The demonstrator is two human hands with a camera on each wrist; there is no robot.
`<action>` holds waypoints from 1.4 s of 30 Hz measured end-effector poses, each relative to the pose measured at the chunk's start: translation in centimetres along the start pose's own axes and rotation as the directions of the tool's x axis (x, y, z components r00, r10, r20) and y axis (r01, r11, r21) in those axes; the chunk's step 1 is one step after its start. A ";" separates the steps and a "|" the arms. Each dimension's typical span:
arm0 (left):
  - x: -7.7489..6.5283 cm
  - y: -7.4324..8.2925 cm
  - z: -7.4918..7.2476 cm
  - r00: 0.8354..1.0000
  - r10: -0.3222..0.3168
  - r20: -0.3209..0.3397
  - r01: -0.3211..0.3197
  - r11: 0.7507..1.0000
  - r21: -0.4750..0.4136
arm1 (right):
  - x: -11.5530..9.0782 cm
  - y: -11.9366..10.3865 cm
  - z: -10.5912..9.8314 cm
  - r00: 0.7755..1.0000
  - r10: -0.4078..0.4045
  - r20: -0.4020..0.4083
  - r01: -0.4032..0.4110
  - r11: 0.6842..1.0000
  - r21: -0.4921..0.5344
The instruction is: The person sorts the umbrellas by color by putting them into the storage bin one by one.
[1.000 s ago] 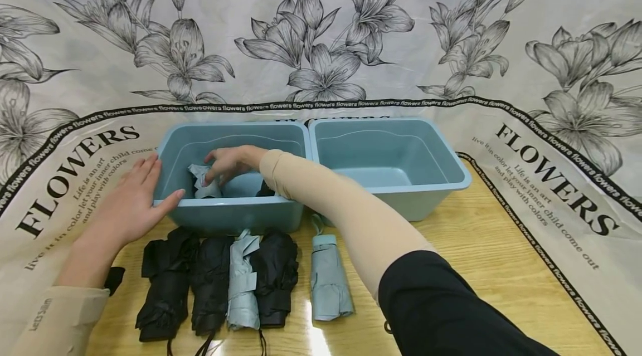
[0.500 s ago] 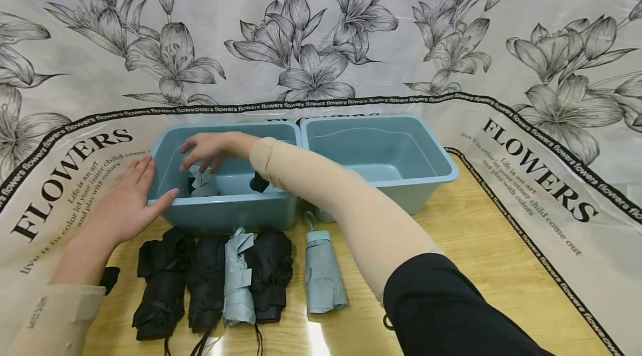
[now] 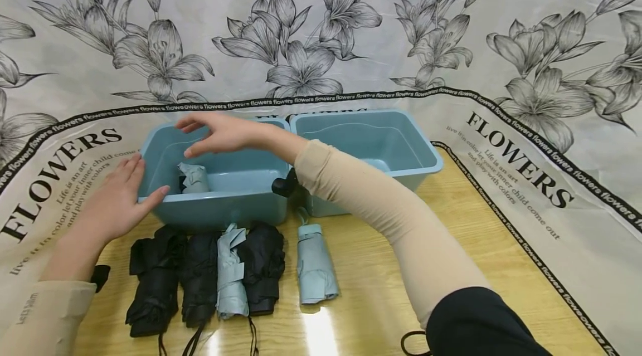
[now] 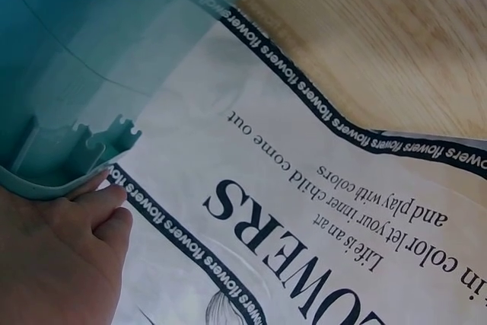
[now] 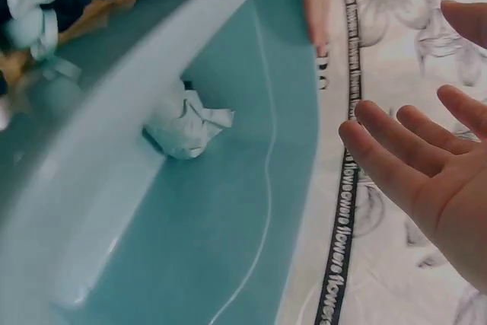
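My left hand [image 3: 117, 197] rests on the left rim of the left blue bin [image 3: 220, 208], fingers straight along the outside and thumb over the front rim. My right hand [image 3: 223, 132] hovers over that bin, fingers spread and holding nothing; the right wrist view shows its bare palm [image 5: 449, 188]. Below it, a folded pale blue umbrella [image 3: 195, 179] lies at the bin's left end, partly hidden by the front wall; the right wrist view shows one end of this umbrella [image 5: 186, 127].
Before the bins lie black folded umbrellas [image 3: 155, 283], [image 3: 200, 278], [image 3: 262, 272] and pale blue ones [image 3: 232, 278], [image 3: 316, 267] on the wooden table [image 3: 371, 272]. A second blue bin [image 3: 366, 139] adjoins on the right. Flower-printed cloth [image 3: 351, 22] rises behind and at both sides.
My right hand has come away from the umbrella in the left bin and risen to above the bin's rim. The left hand stays at the rim while the view shifts slightly.
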State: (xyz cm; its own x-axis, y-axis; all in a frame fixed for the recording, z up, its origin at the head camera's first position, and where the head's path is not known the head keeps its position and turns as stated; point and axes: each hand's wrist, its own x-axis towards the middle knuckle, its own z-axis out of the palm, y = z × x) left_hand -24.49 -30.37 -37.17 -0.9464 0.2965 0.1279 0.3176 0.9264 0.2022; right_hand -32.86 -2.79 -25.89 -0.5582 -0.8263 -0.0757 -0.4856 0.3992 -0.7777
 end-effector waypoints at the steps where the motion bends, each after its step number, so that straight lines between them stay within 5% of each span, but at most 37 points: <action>1: 0.0 -0.1 -0.1 1.000 0.001 -0.003 -0.001 1.000 0.002 | -0.8 -0.1 -0.1 1.000 -0.019 -0.014 0.019 1.000 0.017; 4: 0.0 -0.2 -0.2 1.000 0.003 -0.010 -0.003 1.000 0.004 | -3.0 0.0 -0.1 0.994 -0.087 -0.062 0.087 0.996 0.001; 7: -0.1 -0.1 -0.1 1.000 0.011 -0.022 -0.010 1.000 0.002 | -5.5 0.3 0.3 0.982 -0.140 -0.128 0.122 0.982 -0.142; 13: -0.2 -0.1 0.2 0.999 0.022 -0.030 -0.022 1.000 -0.003 | -10.2 1.6 1.4 0.936 -0.229 -0.267 0.107 0.909 -0.403; 26: -0.2 0.1 0.3 1.000 0.016 -0.027 -0.016 1.000 -0.004 | -18.0 5.1 4.2 0.748 -0.391 -0.537 0.178 0.897 -0.405; 34: -0.6 -0.2 0.0 0.999 0.006 -0.035 -0.006 1.000 -0.010 | -21.1 7.0 8.2 0.752 -0.266 -0.603 0.120 0.955 -0.272; 42: -0.2 -0.1 0.2 0.999 0.010 -0.034 -0.011 1.000 -0.014 | -23.2 10.1 12.2 0.802 -0.026 -0.597 -0.020 0.997 -0.070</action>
State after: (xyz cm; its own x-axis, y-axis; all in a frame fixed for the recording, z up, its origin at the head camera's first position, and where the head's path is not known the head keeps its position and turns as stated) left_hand -24.35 -30.50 -37.38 -0.9406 0.2980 0.1629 0.3285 0.9199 0.2140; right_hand -16.62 15.55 -39.56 -0.8366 -0.4359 0.3319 -0.5202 0.4421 -0.7307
